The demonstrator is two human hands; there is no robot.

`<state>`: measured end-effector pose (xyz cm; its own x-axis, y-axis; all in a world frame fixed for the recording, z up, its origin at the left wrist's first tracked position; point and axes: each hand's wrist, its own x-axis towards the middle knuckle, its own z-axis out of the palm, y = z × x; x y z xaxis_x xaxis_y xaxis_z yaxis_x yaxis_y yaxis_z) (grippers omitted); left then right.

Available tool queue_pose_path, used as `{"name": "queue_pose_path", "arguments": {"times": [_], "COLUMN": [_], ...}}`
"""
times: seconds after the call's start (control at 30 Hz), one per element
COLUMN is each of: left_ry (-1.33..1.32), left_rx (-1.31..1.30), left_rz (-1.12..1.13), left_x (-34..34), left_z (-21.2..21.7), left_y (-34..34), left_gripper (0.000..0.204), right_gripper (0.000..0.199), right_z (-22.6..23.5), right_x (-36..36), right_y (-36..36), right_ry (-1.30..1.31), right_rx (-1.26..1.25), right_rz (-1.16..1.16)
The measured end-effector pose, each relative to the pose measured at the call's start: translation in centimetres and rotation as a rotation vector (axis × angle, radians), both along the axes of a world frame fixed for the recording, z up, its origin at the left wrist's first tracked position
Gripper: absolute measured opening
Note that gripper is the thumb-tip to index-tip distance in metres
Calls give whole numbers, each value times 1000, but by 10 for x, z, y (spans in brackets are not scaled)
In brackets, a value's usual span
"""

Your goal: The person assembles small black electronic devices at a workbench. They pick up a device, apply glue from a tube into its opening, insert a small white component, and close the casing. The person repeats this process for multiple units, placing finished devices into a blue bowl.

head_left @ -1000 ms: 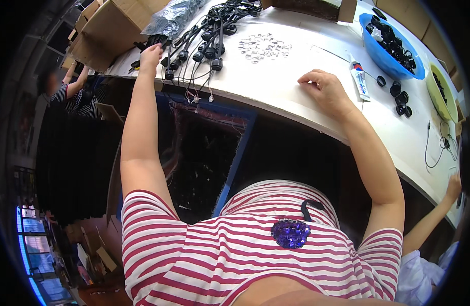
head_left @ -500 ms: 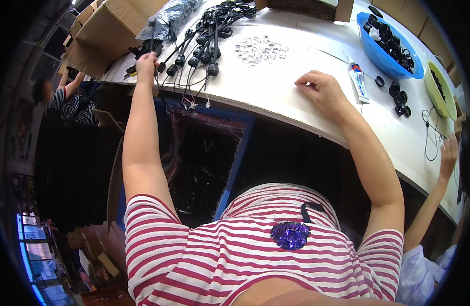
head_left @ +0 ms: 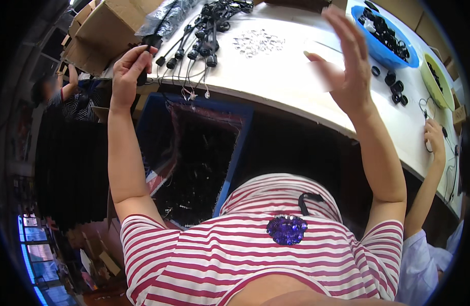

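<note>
My left hand [head_left: 127,76] is closed around a black cable [head_left: 152,42] at the table's left edge. Part of that cable sticks up above the fingers, and a dark end shows below them. Just right of it lies a bundle of black cables [head_left: 198,43] with thick connectors, thin wire ends hanging over the edge. My right hand [head_left: 350,71] is raised over the table, fingers stretched and thumb apart, with nothing in it; the thumb is blurred. Left of that hand, small clear rings [head_left: 259,42] lie spread on the white table [head_left: 265,76].
A blue bowl [head_left: 413,62] of black parts and a yellow-green bowl [head_left: 452,97] stand at the right, near loose black rings [head_left: 397,92]. A co-worker's hand [head_left: 434,136] holds a thin cord there. A cardboard box [head_left: 100,38] and plastic bag [head_left: 163,23] sit far left; below is a blue-rimmed bin [head_left: 240,148].
My left hand has shifted left and holds a black cable upright. My right hand has risen and opened, now covering the white tube. The co-worker's hand has moved inward to the cord.
</note>
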<state>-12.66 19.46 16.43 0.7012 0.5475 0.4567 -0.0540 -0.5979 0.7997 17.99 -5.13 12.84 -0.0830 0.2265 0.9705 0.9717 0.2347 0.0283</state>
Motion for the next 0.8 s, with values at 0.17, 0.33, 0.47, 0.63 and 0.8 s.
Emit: {"name": "queue_pose_path", "arguments": {"times": [0.17,0.33,0.47,0.63,0.8], "left_ry": [337,109,-505,-666,-714], "left_rx": [372,793,126,-1010,-950], "left_rz": [-263,-145,-35,-325,-377], "left_x": [27,50,56,93,110], "left_z": [-1,-34,-92,-141,-134], "left_y": [-68,-101,-141,-177,-179], "left_gripper": [15,16,24,62,50], "right_gripper": [61,27,25,19,25], "right_z": [9,-47,-92,-130,-149], "right_x": [-40,-56,-60,-70,-73], "right_y": [-42,-63,-87,-107,-108], "right_ry": [-64,360,869,1089,1090], "right_rx": [-560,-891,-814,-840,-1039], "right_rz": [-35,97,211,461,421]}}
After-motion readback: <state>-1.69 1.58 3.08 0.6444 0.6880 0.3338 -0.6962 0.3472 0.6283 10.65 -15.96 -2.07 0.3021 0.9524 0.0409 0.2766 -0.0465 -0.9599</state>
